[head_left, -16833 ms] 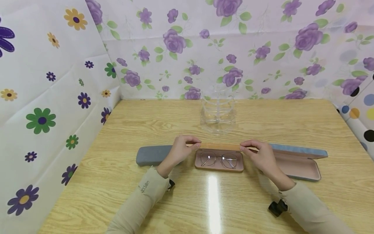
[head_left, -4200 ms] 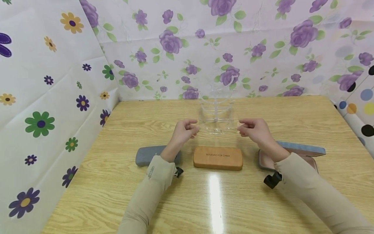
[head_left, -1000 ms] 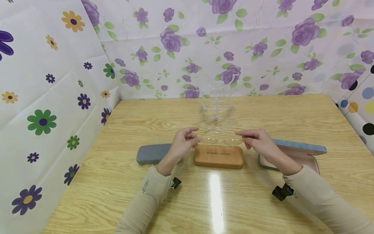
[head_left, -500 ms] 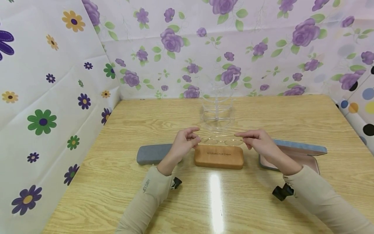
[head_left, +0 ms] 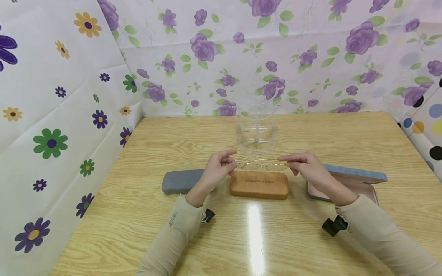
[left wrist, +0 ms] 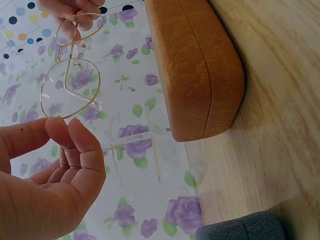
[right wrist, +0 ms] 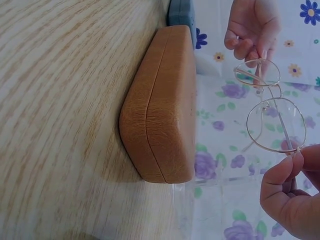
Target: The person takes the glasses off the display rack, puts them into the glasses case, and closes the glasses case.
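Note:
Thin gold-rimmed eyeglasses [head_left: 261, 165] are held in the air just above and behind a closed brown glasses case [head_left: 259, 184]. My left hand [head_left: 217, 166] pinches one end of the frame between thumb and fingers. At the other end, my right hand [head_left: 305, 168] pinches the frame, its forefinger at a temple arm. In the right wrist view the lenses [right wrist: 276, 125] are clear, and the temple arms are folded at least partly behind them. The left wrist view shows the same lenses [left wrist: 70, 87] between both hands. Lettering marks the case's lid.
A clear tiered stand [head_left: 256, 140] rises behind the hands. Left lies a closed grey-blue case [head_left: 181, 182], partly behind my left wrist. A blue case [head_left: 359, 188] with pink lining stands open on the right, partly covered by my right forearm. All sit on the wooden table [head_left: 138, 230].
Earlier the brown case was open with glasses inside; then it was closed and both hands were at the stand. The hands have since drawn back, holding eyeglasses. A temple arm has swung inward over the last second.

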The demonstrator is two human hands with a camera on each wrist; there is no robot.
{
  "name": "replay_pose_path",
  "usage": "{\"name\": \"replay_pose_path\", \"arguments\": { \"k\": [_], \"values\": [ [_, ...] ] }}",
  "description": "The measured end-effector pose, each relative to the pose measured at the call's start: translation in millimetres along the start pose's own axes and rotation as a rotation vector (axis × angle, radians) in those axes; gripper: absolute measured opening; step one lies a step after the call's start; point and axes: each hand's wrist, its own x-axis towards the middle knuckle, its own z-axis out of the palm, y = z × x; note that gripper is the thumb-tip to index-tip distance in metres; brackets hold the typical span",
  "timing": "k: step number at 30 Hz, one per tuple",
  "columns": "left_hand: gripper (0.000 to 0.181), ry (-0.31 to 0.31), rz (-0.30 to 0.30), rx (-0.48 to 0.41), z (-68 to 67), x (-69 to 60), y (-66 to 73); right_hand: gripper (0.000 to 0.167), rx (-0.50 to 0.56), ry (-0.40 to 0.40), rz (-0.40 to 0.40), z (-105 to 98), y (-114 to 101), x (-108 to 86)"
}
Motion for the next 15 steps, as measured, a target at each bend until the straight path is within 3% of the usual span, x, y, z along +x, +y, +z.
{"name": "replay_pose_path", "arguments": {
  "k": [15],
  "values": [
    [0.037,-0.04,0.021,0.044,-0.2,-1.4,2.6,0.031,-0.004,0.001,-0.015,-0.4,0.9,0.1]
  ]
}}
